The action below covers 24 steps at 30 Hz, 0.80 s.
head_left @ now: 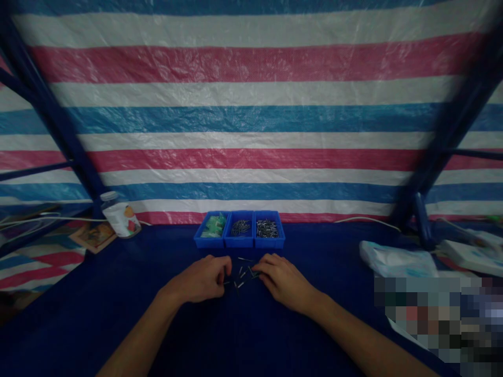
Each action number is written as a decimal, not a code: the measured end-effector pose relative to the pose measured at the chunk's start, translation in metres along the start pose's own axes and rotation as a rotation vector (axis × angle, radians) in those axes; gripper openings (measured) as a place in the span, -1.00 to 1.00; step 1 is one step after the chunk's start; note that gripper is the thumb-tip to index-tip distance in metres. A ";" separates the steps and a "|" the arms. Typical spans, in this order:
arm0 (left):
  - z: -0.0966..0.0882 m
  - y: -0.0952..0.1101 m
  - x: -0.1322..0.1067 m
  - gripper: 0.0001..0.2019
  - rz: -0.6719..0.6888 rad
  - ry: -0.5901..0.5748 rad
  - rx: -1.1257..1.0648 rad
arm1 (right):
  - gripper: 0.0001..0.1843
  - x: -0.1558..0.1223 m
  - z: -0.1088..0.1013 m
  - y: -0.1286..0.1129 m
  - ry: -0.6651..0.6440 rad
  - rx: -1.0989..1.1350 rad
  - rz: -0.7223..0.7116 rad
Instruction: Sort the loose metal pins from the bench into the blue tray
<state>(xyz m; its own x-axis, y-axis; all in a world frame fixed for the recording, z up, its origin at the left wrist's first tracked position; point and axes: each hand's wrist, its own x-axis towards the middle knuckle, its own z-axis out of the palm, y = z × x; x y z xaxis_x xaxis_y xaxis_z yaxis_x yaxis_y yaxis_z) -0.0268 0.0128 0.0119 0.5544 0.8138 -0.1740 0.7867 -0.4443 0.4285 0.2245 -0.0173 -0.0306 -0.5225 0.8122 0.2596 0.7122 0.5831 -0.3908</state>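
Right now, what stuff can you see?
Striped tarp: one, pink, white, blue, behind the table.
Table cover: one, dark blue, underneath.
Bins: three, blue, far edge.
Green pieces: several, green, left bin.
Metal pins: two heaps, grey, middle and right bins.
Loose pins: several, grey, between the hands.
Jar: one, white, far left.
Picture card: one, brown, beside the jar.
Plastic bag: one, white, right.
Box: one, white, far right.
Hands: two, left and right, at the loose pins.
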 end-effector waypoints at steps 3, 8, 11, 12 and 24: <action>0.000 0.007 0.000 -0.80 0.022 0.060 0.008 | -0.72 0.000 0.000 -0.001 0.071 0.026 -0.023; 0.007 0.026 0.002 -0.91 0.167 0.245 -0.034 | -0.77 -0.001 -0.002 -0.010 0.172 0.144 -0.097; 0.015 0.034 0.004 -0.88 0.262 0.309 -0.089 | -0.83 -0.002 -0.004 -0.016 0.192 0.186 -0.141; 0.018 0.035 0.005 -0.87 0.286 0.322 -0.105 | -0.84 -0.002 -0.004 -0.017 0.198 0.197 -0.146; 0.017 0.035 0.007 -0.87 0.432 0.535 -0.358 | -0.77 0.010 -0.005 -0.023 0.271 0.725 0.162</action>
<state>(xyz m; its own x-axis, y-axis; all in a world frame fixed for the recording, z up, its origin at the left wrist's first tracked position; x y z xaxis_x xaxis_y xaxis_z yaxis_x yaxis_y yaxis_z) 0.0094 -0.0041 0.0106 0.5135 0.7067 0.4868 0.3445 -0.6893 0.6373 0.2055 -0.0224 -0.0147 -0.2393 0.9167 0.3201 0.2379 0.3750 -0.8960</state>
